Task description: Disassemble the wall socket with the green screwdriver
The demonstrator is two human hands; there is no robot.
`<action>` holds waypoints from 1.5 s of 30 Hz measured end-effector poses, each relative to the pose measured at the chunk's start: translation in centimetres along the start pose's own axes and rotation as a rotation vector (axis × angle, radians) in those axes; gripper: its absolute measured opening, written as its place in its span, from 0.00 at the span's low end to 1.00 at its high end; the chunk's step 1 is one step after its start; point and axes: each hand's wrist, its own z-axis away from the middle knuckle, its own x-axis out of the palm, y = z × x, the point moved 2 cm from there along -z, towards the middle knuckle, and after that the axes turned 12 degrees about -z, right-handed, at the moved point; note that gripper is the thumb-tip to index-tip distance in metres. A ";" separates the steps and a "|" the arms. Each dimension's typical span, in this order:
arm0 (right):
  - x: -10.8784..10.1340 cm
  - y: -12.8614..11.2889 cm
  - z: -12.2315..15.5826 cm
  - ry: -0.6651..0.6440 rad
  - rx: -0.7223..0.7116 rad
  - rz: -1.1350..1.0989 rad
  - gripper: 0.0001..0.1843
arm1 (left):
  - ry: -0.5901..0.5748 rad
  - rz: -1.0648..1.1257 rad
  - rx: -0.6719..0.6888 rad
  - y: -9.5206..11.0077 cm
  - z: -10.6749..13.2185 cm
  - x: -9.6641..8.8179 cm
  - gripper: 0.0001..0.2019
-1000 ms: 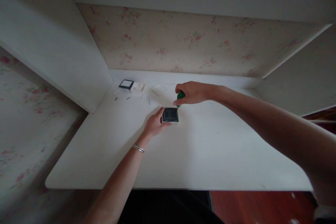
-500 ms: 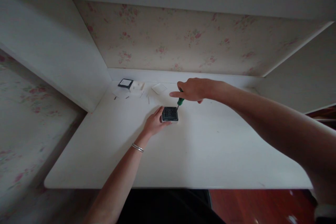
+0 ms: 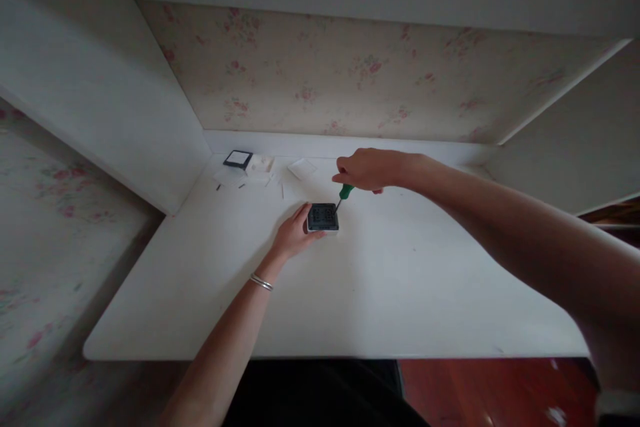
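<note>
A small wall-socket unit [image 3: 323,217] with a dark face and a white base lies on the white desk. My left hand [image 3: 294,233] grips it from the left side, fingers at its far edge and thumb along its near edge. In my right hand [image 3: 367,170], above and to the right, is a screwdriver [image 3: 345,192] with a green handle, held in closed fingers. The screwdriver's shaft slants down to the left, and its tip meets the right part of the dark face. What lies under the tip is too small to make out.
At the back left of the desk [image 3: 425,293] lie a dark-framed piece [image 3: 239,159], a white box-like part [image 3: 261,164], a flat white plate [image 3: 302,169] and several small bits. A raised ledge and side panels bound the desk; its front edge is near my body.
My right hand's fingers have shifted around the screwdriver handle; the index finger, stretched out before, is now curled in. The socket unit and my left hand stay in place.
</note>
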 end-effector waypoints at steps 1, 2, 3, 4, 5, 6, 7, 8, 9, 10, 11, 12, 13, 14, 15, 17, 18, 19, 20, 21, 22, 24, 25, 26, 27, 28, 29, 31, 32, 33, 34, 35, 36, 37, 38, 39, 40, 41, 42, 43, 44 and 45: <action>0.0 0.0 -0.2 0.007 -0.060 0.010 0.23 | 0.001 0.001 0.000 0.0 0.0 0.0 0.41; 0.0 -0.1 -0.3 0.015 -0.140 0.010 0.21 | 0.001 0.001 0.000 0.0 0.0 0.0 0.41; 0.0 -0.1 -0.4 0.027 -0.226 0.004 0.22 | 0.001 0.000 0.000 0.0 0.1 0.0 0.41; 0.1 -0.1 -0.4 0.046 -0.297 -0.003 0.24 | 0.000 0.000 -0.001 0.1 0.1 0.0 0.41; 0.1 -0.1 -0.5 0.069 -0.334 -0.008 0.26 | -0.002 0.000 -0.004 0.1 0.1 0.0 0.41; 0.1 -0.1 -0.6 0.085 -0.332 -0.011 0.26 | -0.004 0.000 -0.010 0.1 0.1 -0.1 0.41; 0.2 0.0 -0.7 0.088 -0.295 -0.013 0.25 | -0.005 0.001 -0.015 0.1 0.2 -0.1 0.41; 0.2 0.1 -0.8 0.083 -0.243 -0.014 0.24 | -0.006 0.001 -0.018 0.2 0.2 -0.1 0.41; 0.3 0.1 -0.8 0.075 -0.202 -0.015 0.23 | -0.007 0.001 -0.019 0.2 0.2 -0.2 0.41; 0.2 0.0 -0.8 0.067 -0.190 -0.017 0.21 | -0.008 0.001 -0.019 0.3 0.2 -0.2 0.41; 0.2 0.0 -0.7 0.060 -0.208 -0.025 0.19 | -0.008 0.001 -0.017 0.3 0.3 -0.3 0.41; 0.2 -0.2 -0.6 0.053 -0.248 -0.036 0.17 | -0.007 0.001 -0.013 0.4 0.3 -0.4 0.41; 0.1 -0.3 -0.5 0.047 -0.287 -0.046 0.18 | -0.004 0.001 -0.009 0.4 0.3 -0.4 0.41; 0.1 -0.4 -0.4 0.040 -0.313 -0.055 0.22 | 0.000 0.003 -0.005 0.4 0.3 -0.4 0.40; 0.1 -0.5 -0.3 0.032 -0.309 -0.062 0.26 | 0.005 0.005 -0.002 0.4 0.3 -0.5 0.40; 0.1 -0.6 -0.2 0.013 -0.217 -0.066 0.27 | 0.011 0.007 -0.001 0.5 0.3 -0.5 0.40; 0.1 -0.6 -0.2 0.007 -0.154 -0.061 0.25 | 0.012 0.006 -0.002 0.5 0.3 -0.5 0.40; 0.1 -0.6 -0.2 0.003 -0.107 -0.056 0.23 | 0.011 0.004 -0.004 0.5 0.3 -0.5 0.40; 0.2 -0.6 -0.1 0.004 -0.094 -0.048 0.21 | 0.011 0.001 -0.003 0.5 0.3 -0.5 0.40; 0.2 -0.7 -0.2 0.009 -0.118 -0.038 0.19 | 0.010 -0.002 0.000 0.5 0.3 -0.5 0.40; 0.2 -0.8 -0.1 0.018 -0.173 -0.030 0.18 | 0.009 -0.006 0.003 0.5 0.3 -0.6 0.40; 0.2 -0.9 -0.2 0.040 -0.290 -0.017 0.21 | 0.010 -0.008 0.008 0.5 0.3 -0.6 0.40; 0.3 -0.8 -0.2 0.049 -0.307 -0.013 0.23 | 0.011 -0.007 0.010 0.5 0.4 -0.6 0.40; 0.3 -0.7 -0.3 0.055 -0.283 -0.015 0.25 | 0.011 -0.006 0.011 0.5 0.4 -0.6 0.40; 0.3 -0.6 -0.4 0.055 -0.230 -0.025 0.25 | 0.013 -0.003 0.012 0.5 0.4 -0.6 0.40; 0.4 -0.5 -0.4 0.051 -0.169 -0.040 0.24 | 0.015 0.000 0.012 0.5 0.4 -0.6 0.40; 0.4 -0.4 -0.5 0.041 -0.120 -0.057 0.23 | 0.017 0.001 0.014 0.5 0.4 -0.6 0.40; 0.4 -0.3 -0.6 0.024 -0.106 -0.072 0.19 | 0.021 -0.001 0.014 0.4 0.4 -0.5 0.40; 0.4 -0.4 -0.5 0.026 -0.149 -0.063 0.17 | 0.022 -0.004 0.014 0.4 0.4 -0.5 0.40; 0.4 -0.5 -0.5 0.037 -0.207 -0.046 0.17 | 0.023 -0.006 0.015 0.3 0.4 -0.5 0.40; 0.4 -0.5 -0.5 0.054 -0.259 -0.028 0.18 | 0.021 -0.008 0.015 0.3 0.4 -0.5 0.40; 0.4 -0.5 -0.5 0.072 -0.287 -0.013 0.20 | 0.019 -0.009 0.015 0.2 0.4 -0.4 0.40; 0.4 -0.5 -0.6 0.084 -0.287 -0.008 0.20 | 0.017 -0.009 0.013 0.2 0.3 -0.4 0.40; 0.4 -0.4 -0.6 0.084 -0.266 -0.012 0.19 | 0.016 -0.008 0.011 0.1 0.3 -0.3 0.40; 0.5 -0.4 -0.7 0.085 -0.234 -0.016 0.18 | 0.015 -0.007 0.008 0.1 0.3 -0.3 0.40; 0.5 -0.3 -0.8 0.091 -0.216 -0.018 0.17 | 0.014 -0.005 0.005 0.0 0.3 -0.2 0.40; 0.5 -0.4 -0.8 0.098 -0.225 -0.014 0.17 | 0.014 -0.003 0.004 0.0 0.3 -0.2 0.40; 0.5 -0.5 -0.7 0.107 -0.259 -0.006 0.15 | 0.014 -0.001 0.004 0.0 0.3 -0.1 0.40; 0.5 -0.6 -0.7 0.116 -0.304 0.001 0.13 | 0.014 0.001 0.003 0.0 0.4 -0.1 0.40; 0.5 -0.6 -0.6 0.119 -0.350 0.003 0.12 | 0.014 0.003 0.002 0.0 0.4 -0.1 0.40; 0.5 -0.7 -0.5 0.109 -0.389 -0.004 0.12 | 0.015 0.005 0.000 0.0 0.4 -0.1 0.40; 0.5 -0.7 -0.4 0.088 -0.413 -0.017 0.14 | 0.016 0.007 -0.002 0.0 0.4 -0.1 0.40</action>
